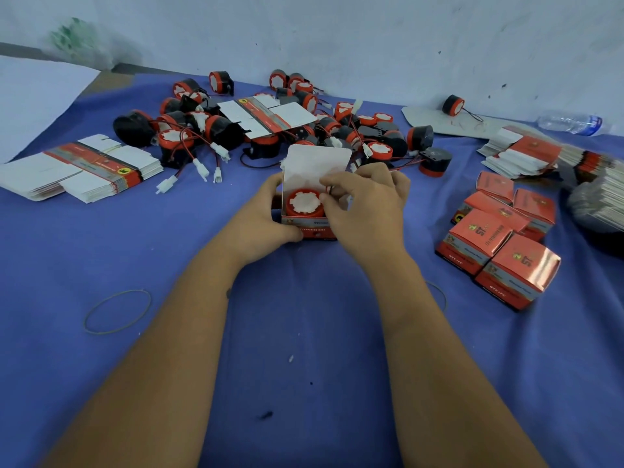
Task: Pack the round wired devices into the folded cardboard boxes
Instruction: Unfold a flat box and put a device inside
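A small red cardboard box (312,231) stands open on the blue cloth at the centre, its white lid flap (319,163) upright. Inside lies a round red device with a white face (305,201). My left hand (266,214) grips the box's left side. My right hand (366,201) is over the box's right side, its fingers pinching the device's red wire at the opening. A heap of loose round red-and-black wired devices (270,130) lies behind the box.
Stacks of flat unfolded boxes lie at the left (81,167) and far right (526,153). Several closed red boxes (499,244) sit at the right. A rubber band (116,310) lies at the near left, a plastic bottle (570,123) at the back right.
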Demonstrator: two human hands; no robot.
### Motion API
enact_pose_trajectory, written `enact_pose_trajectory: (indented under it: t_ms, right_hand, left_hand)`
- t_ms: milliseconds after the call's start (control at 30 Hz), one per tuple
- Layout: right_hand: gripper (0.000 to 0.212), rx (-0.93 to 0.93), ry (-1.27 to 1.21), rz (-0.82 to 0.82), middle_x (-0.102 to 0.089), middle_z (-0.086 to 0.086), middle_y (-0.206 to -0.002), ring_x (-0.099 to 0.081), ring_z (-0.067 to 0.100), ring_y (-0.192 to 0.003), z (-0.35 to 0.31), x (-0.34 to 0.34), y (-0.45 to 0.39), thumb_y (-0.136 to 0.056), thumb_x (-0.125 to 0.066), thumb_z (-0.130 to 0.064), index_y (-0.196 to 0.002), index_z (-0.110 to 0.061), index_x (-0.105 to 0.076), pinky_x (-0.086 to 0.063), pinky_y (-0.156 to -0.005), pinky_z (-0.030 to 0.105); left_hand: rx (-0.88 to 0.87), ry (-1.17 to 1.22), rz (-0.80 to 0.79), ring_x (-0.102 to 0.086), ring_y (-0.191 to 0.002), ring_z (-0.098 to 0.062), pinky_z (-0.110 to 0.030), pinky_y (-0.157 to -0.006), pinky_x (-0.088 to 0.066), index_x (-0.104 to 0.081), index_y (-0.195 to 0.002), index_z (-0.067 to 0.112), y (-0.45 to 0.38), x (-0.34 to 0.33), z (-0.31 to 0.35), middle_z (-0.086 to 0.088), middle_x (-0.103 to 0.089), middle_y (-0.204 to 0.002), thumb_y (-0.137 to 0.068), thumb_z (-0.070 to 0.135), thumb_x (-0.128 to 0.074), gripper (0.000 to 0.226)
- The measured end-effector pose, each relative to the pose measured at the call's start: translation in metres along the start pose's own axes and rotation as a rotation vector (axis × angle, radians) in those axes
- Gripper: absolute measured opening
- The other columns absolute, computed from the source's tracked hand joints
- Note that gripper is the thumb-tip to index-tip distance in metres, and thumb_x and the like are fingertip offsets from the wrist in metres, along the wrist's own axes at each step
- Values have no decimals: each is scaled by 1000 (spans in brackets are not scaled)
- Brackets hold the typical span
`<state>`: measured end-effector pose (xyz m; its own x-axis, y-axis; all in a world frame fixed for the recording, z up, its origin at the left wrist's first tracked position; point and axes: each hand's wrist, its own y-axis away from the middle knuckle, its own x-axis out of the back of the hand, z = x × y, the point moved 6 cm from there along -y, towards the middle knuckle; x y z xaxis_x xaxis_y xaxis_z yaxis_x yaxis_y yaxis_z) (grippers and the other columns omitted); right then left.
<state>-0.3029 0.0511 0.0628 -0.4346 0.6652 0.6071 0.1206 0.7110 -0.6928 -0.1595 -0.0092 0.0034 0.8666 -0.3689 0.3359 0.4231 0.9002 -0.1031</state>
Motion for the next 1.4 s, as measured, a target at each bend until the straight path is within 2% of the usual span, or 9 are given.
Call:
enact_pose_trajectory:
  t_ms: [200, 400, 533, 767, 867, 1033, 1133, 1267, 1400]
  right_hand:
    - [10, -41, -34, -72, -57, 6, -114, -47, 23, -106, 8, -7, -3, -84, -70, -6, -90, -8, -78, -40, -88, 27]
    - [25, -89, -254, -219, -66, -8, -98, -51, 7, -97, 3, -12, 1, -83, -58, -25, -77, -9, -76, -39, -82, 11]
    - [29, -321, -600, -222, -72, -6, -107, -62, 13, -106, 8, -18, 8, -92, -48, -21, -108, -25, -73, -52, -93, 37]
    - [50, -459, -565, -100, -58, -12, -109, -59, -2, -92, 25, -24, 4, -89, -65, -7, -132, -22, -43, -51, -72, 14]
    - [77, -511, -476, -62, -39, -2, -131, -45, 11, -120, 33, -25, 3, -83, -71, -11, -146, -26, -29, -46, -99, 31]
    - [29, -508, -674, -199, -65, -8, -106, -60, 5, -100, 31, -30, 6, -91, -56, 0, -107, -24, -62, -55, -86, 28]
    - [43, -554, -756, -159, -69, -6, -95, -64, 0, -79, 30, -28, 11, -87, -39, 14, -88, -15, -72, -54, -65, 16]
    - [49, -699, -803, -391, -67, 2, -123, -59, 16, -116, 43, -36, 6, -84, -36, 18, -102, -8, -74, -53, -92, 25]
    - [25, -636, -786, -518, -61, -12, -130, -54, 11, -122, 44, -35, 11, -92, -64, -19, -116, -24, -70, -47, -101, 26]
  left_hand:
    - [33, -1, 24, -57, -108, 0, -14, -79, -48, -45, -134, 34, -1, 1, -3, 8, -60, -125, -81, 2, -65, 65]
    - [28, 87, -11, -56, -123, -11, -16, -86, -47, -59, -124, 20, -6, 6, 3, 4, -69, -115, -107, 16, -31, 33]
    - [19, 131, 174, -62, -97, 12, 2, -68, -41, -59, -134, 32, 8, 4, 10, 16, -68, -119, -105, 24, -40, 36]
    - [-28, 131, 215, -62, -93, 13, -2, -73, -45, -59, -134, 27, 4, 1, 10, 21, -67, -109, -104, 24, -46, 33]
    - [-29, 114, 203, -65, -94, 6, -6, -73, -48, -56, -135, 30, 1, 1, 10, 16, -68, -109, -103, 24, -49, 34]
    - [-66, 54, 296, -62, -102, -4, -16, -76, -52, -55, -128, 34, 3, 0, 16, 11, -65, -109, -95, 13, -61, 40]
    - [-164, -19, 416, -60, -105, -9, -25, -80, -53, -64, -98, 32, 8, 7, 25, 13, -64, -103, -90, 4, -63, 30]
    - [-97, 70, 349, -58, -107, -6, -14, -81, -50, -74, -86, 22, 9, 12, 20, 9, -67, -109, -90, -6, -43, 42]
    - [-85, 79, 189, -56, -111, 4, -8, -83, -43, -75, -96, 22, 11, 17, 17, 14, -66, -118, -92, 14, -54, 23]
